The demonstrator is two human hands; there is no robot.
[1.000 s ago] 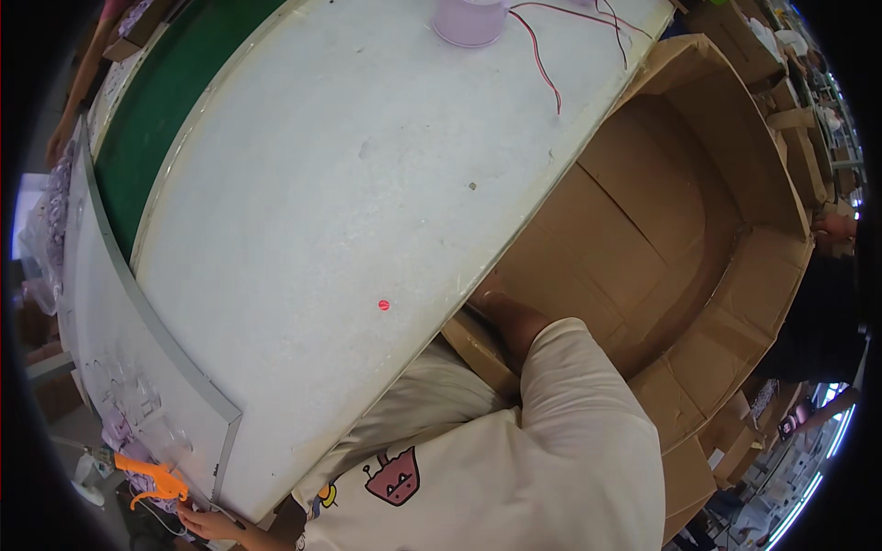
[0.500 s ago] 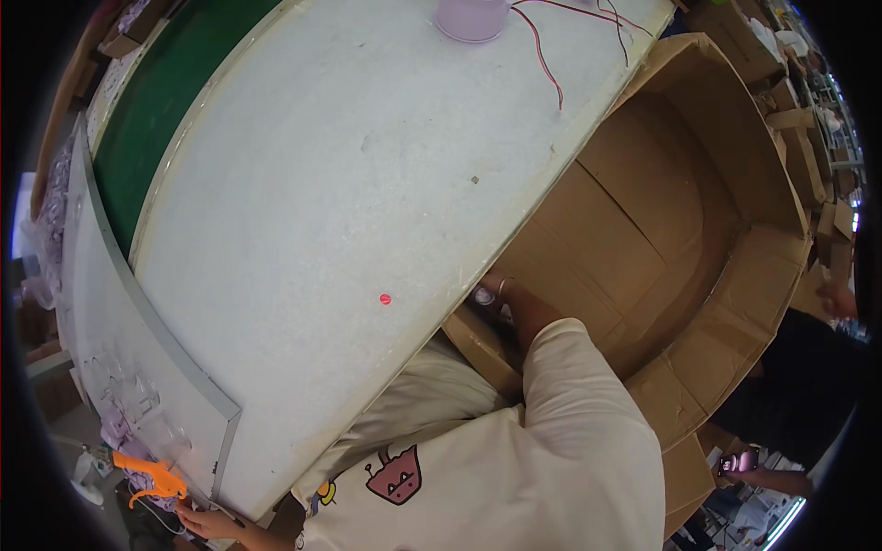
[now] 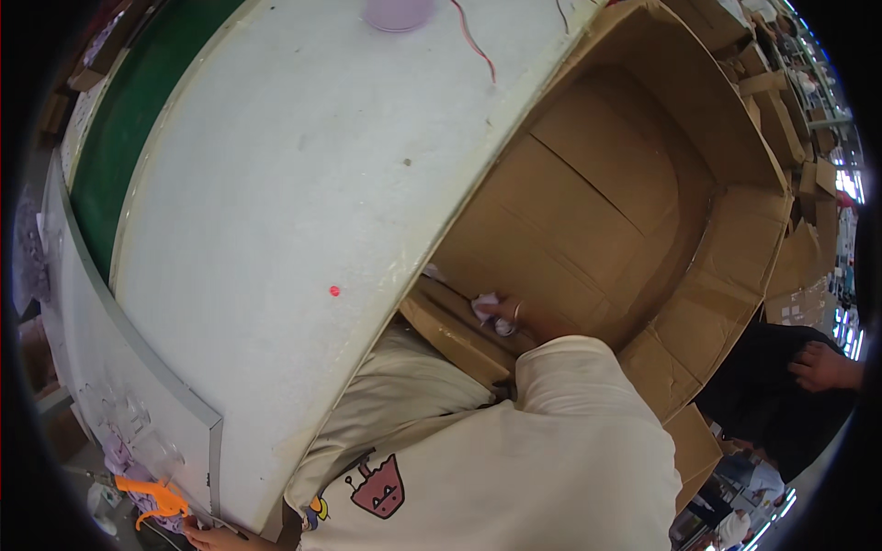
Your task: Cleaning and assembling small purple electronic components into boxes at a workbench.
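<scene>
At the lower left rim, my left hand (image 3: 213, 536) shows only in part. Its fingers look closed at the near end of an orange pistol-shaped tool (image 3: 154, 496). Down inside the large cardboard box (image 3: 588, 193), my right hand (image 3: 503, 309) is closed around a small pale lilac piece (image 3: 483, 303), near the box's left inner side. A round whitish part (image 3: 503, 327) shows just beneath that hand. My fingers cover much of what I hold, so its exact kind is hidden.
A white tabletop (image 3: 276, 184) borders the box; on it are a red dot (image 3: 334, 291), a lilac round container (image 3: 397, 13) and a red wire (image 3: 474, 41). A green strip (image 3: 152, 101) runs beyond. Another person's hand (image 3: 822, 365) is at the right, near stacked cartons (image 3: 781, 119).
My right hand has come out from beside the table edge into fuller view in the box, now with the lilac piece showing. The view has shifted, and my left hand stays by the orange tool.
</scene>
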